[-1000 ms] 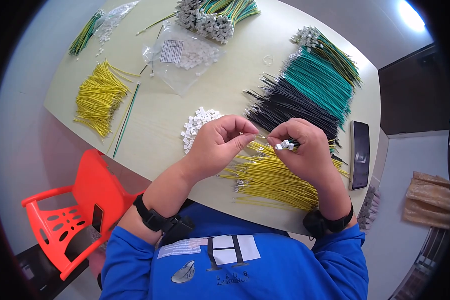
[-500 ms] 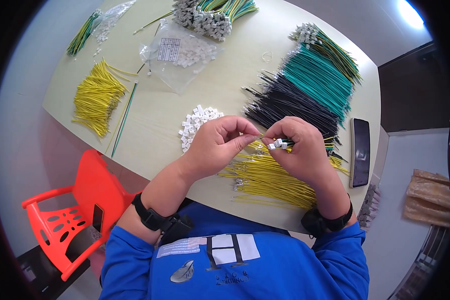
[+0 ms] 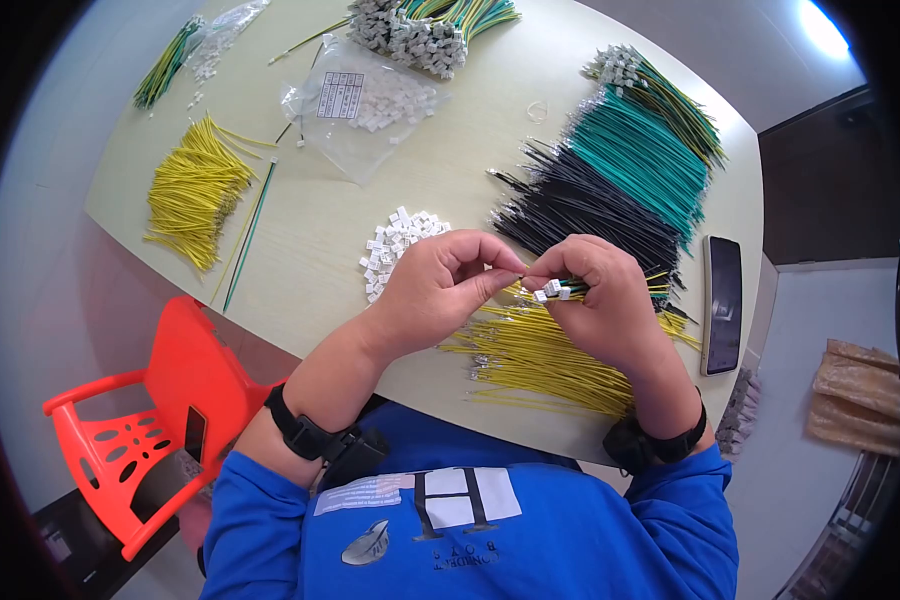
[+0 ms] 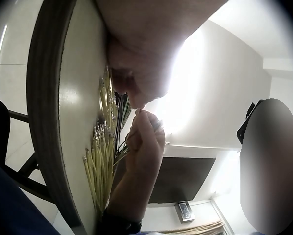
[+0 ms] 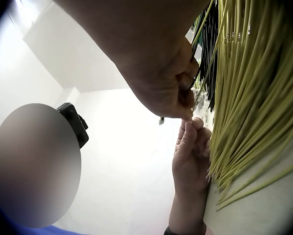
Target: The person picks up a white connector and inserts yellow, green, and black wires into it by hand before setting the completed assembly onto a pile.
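My right hand (image 3: 605, 295) grips several dark and green wires, their white connector housings (image 3: 553, 290) sticking out past the fingers. Its thumb and forefinger come together against the fingertips of my left hand (image 3: 445, 285). The left thumb and forefinger pinch a tiny piece there, mostly hidden, so I cannot tell its kind. Both hands are held over a spread of yellow wires (image 3: 550, 355) with metal terminals on their ends. In the right wrist view the left hand (image 5: 188, 154) meets the right hand (image 5: 173, 83) tip to tip.
Loose white connector housings (image 3: 395, 245) lie beyond the left hand. Black wires (image 3: 580, 215), green wires (image 3: 640, 160) and a phone (image 3: 720, 305) are to the right. A bag of housings (image 3: 365, 105), finished wire bundles (image 3: 415, 40) and another yellow bundle (image 3: 195, 195) lie farther off.
The two hands have drawn together, closing the small gap between their fingertips where a thin piece showed. The white housings in the right hand have shifted slightly left.
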